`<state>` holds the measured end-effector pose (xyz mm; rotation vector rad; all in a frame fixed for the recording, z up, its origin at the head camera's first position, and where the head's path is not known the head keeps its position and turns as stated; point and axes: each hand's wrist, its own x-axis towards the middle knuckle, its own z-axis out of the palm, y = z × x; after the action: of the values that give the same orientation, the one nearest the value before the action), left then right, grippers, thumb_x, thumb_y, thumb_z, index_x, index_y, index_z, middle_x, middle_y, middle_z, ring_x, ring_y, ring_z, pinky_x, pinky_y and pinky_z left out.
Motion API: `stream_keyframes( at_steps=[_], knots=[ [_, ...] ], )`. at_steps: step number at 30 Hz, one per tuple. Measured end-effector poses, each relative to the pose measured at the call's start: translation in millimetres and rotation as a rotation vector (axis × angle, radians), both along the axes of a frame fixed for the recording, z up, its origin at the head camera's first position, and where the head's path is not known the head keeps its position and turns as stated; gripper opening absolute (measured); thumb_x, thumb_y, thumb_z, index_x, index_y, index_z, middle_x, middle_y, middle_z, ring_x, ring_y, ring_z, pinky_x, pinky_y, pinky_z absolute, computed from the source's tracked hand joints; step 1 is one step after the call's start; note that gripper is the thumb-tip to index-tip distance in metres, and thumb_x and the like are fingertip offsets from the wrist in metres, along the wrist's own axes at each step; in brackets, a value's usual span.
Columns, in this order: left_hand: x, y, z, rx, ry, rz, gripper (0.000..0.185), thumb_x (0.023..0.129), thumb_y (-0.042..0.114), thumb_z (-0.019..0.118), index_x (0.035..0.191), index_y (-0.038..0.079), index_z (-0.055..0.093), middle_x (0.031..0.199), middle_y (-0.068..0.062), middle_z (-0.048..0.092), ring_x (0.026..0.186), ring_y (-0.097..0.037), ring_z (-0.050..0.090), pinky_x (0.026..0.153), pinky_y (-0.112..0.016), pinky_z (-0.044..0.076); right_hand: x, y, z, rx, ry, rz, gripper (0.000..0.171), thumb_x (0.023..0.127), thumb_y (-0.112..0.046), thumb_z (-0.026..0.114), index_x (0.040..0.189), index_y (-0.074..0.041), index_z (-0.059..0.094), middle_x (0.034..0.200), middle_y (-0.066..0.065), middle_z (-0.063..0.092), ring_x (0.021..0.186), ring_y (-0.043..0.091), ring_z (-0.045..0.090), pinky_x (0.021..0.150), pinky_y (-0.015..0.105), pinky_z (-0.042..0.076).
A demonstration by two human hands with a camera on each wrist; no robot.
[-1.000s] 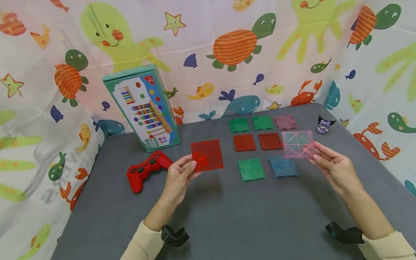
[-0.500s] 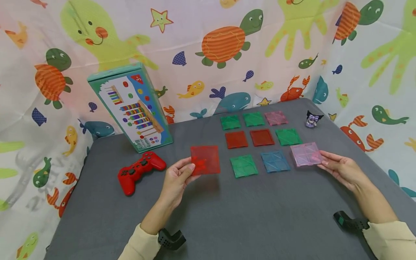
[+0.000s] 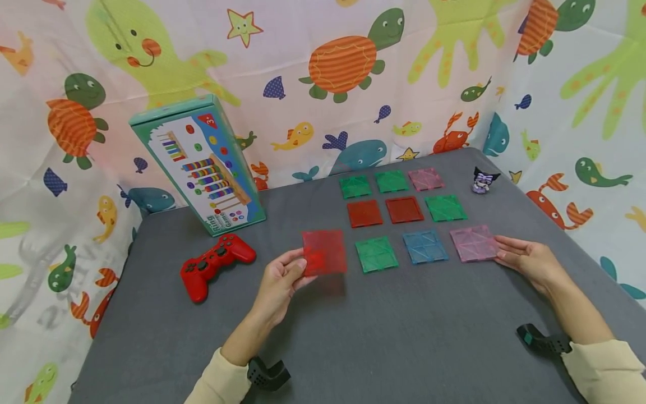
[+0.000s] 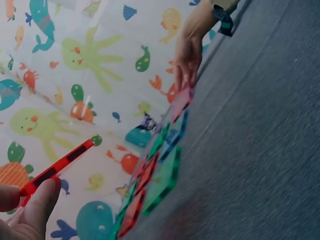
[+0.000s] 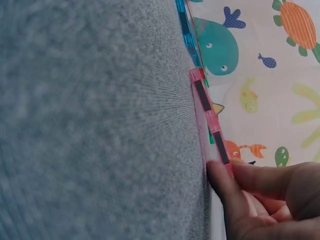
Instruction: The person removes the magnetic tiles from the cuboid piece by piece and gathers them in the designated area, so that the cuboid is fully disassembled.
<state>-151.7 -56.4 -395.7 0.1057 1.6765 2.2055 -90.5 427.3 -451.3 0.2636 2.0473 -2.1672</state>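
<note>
My left hand pinches a translucent red square magnetic tile by its left edge, above the grey table. In the left wrist view the thumb presses near one end of that red tile. My right hand pinches a pink magnetic tile at its right edge, low over or on the table. The right wrist view shows that pink tile edge-on, its dark magnets visible. Left of it lie a blue tile and a green tile.
Behind lie two red tiles and a green tile. Two more green tiles and a pink tile form the back row. A red game controller, a leaning toy box and a small figurine stand around.
My right hand has lowered the pink tile from above the middle row to beside the blue tile, uncovering a green tile. My left hand still holds the red tile raised. The head view has shifted.
</note>
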Motion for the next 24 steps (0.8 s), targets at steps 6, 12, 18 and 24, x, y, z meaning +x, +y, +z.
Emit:
stream_keyframes(
  at_steps=[6, 12, 18, 24],
  knots=[
    [7.0, 9.7, -10.6, -0.024, -0.016, -0.095, 0.043, 0.093, 0.000, 0.047, 0.133, -0.011, 0.036, 0.119, -0.021, 0.057, 0.087, -0.009, 0.065, 0.075, -0.025, 0.052, 0.8, -6.6, 2.5, 0.364, 0.016, -0.038, 0.062, 0.089, -0.010, 0.059, 0.136, 0.015, 0.026, 0.092, -0.030, 0.061, 0.084, -0.016, 0.057, 0.066, 0.012, 0.049],
    [21.0, 28.9, -26.5, -0.025, -0.042, -0.234, 0.050, 0.091, 0.001, 0.053, 0.135, -0.011, 0.033, 0.125, -0.026, 0.052, 0.094, -0.011, 0.063, 0.078, -0.027, 0.052, 1.7, -10.4, 3.3, 0.411, 0.068, -0.062, 0.059, 0.088, -0.003, 0.057, 0.131, 0.023, 0.025, 0.089, -0.030, 0.061, 0.082, -0.016, 0.058, 0.065, 0.012, 0.049],
    [40.4, 55.7, -39.2, -0.015, -0.135, -0.308, 0.042, 0.088, -0.002, 0.055, 0.127, -0.010, 0.044, 0.106, -0.010, 0.062, 0.092, -0.016, 0.064, 0.079, -0.030, 0.052, 1.0, -10.8, 1.8, 0.394, 0.070, -0.091, 0.059, 0.089, -0.006, 0.057, 0.131, 0.022, 0.026, 0.088, -0.028, 0.063, 0.081, -0.014, 0.060, 0.064, 0.013, 0.050],
    [50.7, 73.0, -50.0, -0.017, -0.156, -0.321, 0.037, 0.087, -0.005, 0.055, 0.123, -0.011, 0.048, 0.102, -0.012, 0.062, 0.091, -0.018, 0.064, 0.079, -0.032, 0.052, 2.4, -10.5, 1.0, 0.353, 0.078, -0.101, 0.053, 0.089, -0.007, 0.057, 0.133, 0.014, 0.035, 0.088, -0.026, 0.064, 0.081, -0.012, 0.061, 0.064, 0.014, 0.050]
  ],
)
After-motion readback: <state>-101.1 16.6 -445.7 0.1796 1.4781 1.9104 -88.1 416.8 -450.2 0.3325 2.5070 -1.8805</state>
